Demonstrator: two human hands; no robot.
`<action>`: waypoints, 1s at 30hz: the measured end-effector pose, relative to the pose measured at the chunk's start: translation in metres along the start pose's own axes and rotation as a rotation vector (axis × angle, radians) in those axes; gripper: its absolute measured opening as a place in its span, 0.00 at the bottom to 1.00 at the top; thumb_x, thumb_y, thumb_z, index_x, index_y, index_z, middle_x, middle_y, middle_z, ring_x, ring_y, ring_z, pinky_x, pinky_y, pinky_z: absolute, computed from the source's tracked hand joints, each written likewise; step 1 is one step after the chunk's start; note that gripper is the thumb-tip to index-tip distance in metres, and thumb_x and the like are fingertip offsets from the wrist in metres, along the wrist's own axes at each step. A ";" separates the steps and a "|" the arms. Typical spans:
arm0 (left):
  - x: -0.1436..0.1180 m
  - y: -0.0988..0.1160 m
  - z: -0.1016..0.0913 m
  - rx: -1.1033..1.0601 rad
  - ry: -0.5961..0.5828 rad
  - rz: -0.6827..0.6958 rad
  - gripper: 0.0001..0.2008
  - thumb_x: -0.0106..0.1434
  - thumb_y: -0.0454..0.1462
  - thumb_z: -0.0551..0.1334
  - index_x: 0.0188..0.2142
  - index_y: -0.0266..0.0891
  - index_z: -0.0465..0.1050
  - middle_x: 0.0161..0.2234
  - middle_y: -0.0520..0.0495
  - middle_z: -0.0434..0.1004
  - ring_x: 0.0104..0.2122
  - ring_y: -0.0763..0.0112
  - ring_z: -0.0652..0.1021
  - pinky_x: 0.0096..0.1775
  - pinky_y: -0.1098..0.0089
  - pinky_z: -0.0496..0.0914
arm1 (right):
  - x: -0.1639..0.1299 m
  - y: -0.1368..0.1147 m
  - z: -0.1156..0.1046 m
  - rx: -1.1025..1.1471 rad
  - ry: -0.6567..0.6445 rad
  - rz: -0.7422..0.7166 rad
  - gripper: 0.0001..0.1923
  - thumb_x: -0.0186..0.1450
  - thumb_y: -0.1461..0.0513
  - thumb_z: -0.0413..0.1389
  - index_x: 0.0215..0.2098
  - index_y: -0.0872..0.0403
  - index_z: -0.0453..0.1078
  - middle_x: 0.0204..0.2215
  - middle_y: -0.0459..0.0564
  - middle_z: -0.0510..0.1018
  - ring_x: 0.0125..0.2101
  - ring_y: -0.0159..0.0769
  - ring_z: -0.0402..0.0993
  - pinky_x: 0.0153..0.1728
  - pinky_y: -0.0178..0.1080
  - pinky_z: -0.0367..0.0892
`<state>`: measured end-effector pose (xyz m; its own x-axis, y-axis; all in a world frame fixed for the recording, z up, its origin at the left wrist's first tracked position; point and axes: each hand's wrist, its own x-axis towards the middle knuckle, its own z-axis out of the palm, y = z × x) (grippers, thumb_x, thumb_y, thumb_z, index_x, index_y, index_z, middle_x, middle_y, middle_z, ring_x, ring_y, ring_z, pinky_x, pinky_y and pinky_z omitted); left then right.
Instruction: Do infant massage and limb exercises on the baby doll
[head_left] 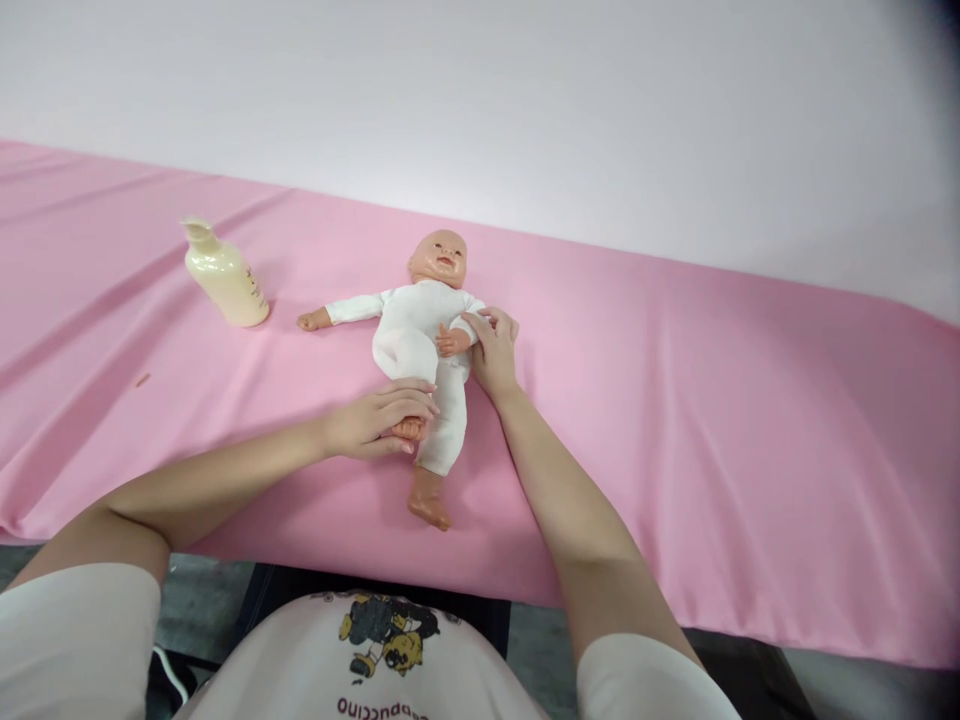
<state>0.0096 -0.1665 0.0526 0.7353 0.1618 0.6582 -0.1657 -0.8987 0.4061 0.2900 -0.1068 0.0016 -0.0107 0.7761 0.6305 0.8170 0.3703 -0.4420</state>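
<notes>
A baby doll in white clothing lies on its back on the pink cloth, head away from me and feet towards me. My left hand is closed around the lower part of one bent leg; that foot shows between thumb and fingers. The other leg lies stretched out with its foot bare. At the doll's side on the right, my right hand grips its sleeved arm, which is folded across the belly. The doll's other arm reaches out to the left, untouched.
A cream pump bottle stands on the pink cloth left of the doll. A small brownish strip lies on the cloth nearer the left. Behind the table rises a white wall. The table's front edge is close to my body.
</notes>
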 end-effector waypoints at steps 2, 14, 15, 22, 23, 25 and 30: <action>0.001 0.000 0.001 0.020 -0.004 -0.003 0.21 0.73 0.49 0.56 0.55 0.36 0.67 0.49 0.35 0.79 0.62 0.54 0.72 0.58 0.51 0.74 | 0.000 -0.001 0.000 -0.012 -0.011 -0.013 0.21 0.71 0.63 0.45 0.56 0.43 0.73 0.55 0.54 0.68 0.56 0.46 0.62 0.60 0.54 0.62; 0.002 0.017 0.002 0.157 0.013 0.118 0.20 0.74 0.49 0.53 0.52 0.36 0.70 0.42 0.38 0.81 0.55 0.58 0.76 0.56 0.57 0.75 | 0.003 0.020 0.009 0.265 0.145 0.142 0.23 0.69 0.57 0.49 0.61 0.48 0.66 0.55 0.56 0.71 0.58 0.46 0.67 0.63 0.58 0.60; 0.001 0.020 0.004 0.181 -0.015 0.131 0.20 0.74 0.49 0.53 0.50 0.36 0.71 0.41 0.39 0.81 0.53 0.59 0.77 0.56 0.58 0.75 | 0.003 0.024 0.010 0.315 0.162 0.172 0.24 0.69 0.55 0.49 0.62 0.49 0.64 0.57 0.57 0.70 0.59 0.46 0.66 0.63 0.57 0.61; 0.000 0.039 0.020 0.304 -0.281 0.008 0.16 0.72 0.49 0.57 0.42 0.39 0.73 0.39 0.43 0.80 0.49 0.59 0.73 0.35 0.70 0.72 | 0.000 0.032 0.015 0.553 0.236 0.480 0.25 0.69 0.45 0.51 0.53 0.53 0.66 0.51 0.58 0.76 0.54 0.43 0.74 0.59 0.52 0.69; 0.000 0.040 0.021 0.295 -0.293 -0.006 0.15 0.72 0.48 0.57 0.42 0.39 0.73 0.39 0.43 0.80 0.48 0.59 0.73 0.34 0.70 0.71 | 0.000 0.033 0.016 0.577 0.239 0.501 0.26 0.68 0.44 0.51 0.53 0.53 0.66 0.52 0.58 0.76 0.55 0.43 0.73 0.59 0.52 0.68; 0.000 0.041 0.021 0.278 -0.304 -0.021 0.15 0.72 0.49 0.57 0.42 0.39 0.73 0.39 0.44 0.80 0.48 0.59 0.72 0.33 0.70 0.69 | 0.001 0.036 0.016 0.632 0.240 0.517 0.29 0.68 0.43 0.52 0.57 0.53 0.64 0.57 0.59 0.73 0.59 0.43 0.71 0.62 0.52 0.66; -0.002 0.040 0.020 0.241 -0.306 -0.009 0.16 0.70 0.50 0.59 0.43 0.38 0.72 0.38 0.43 0.80 0.49 0.58 0.72 0.38 0.69 0.71 | 0.003 0.042 0.018 0.676 0.275 0.498 0.33 0.66 0.43 0.55 0.62 0.52 0.61 0.64 0.60 0.68 0.67 0.43 0.63 0.68 0.53 0.58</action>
<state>0.0144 -0.2110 0.0546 0.9042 0.0741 0.4206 -0.0256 -0.9737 0.2265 0.3134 -0.0799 -0.0269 0.4661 0.8098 0.3564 0.1731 0.3116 -0.9343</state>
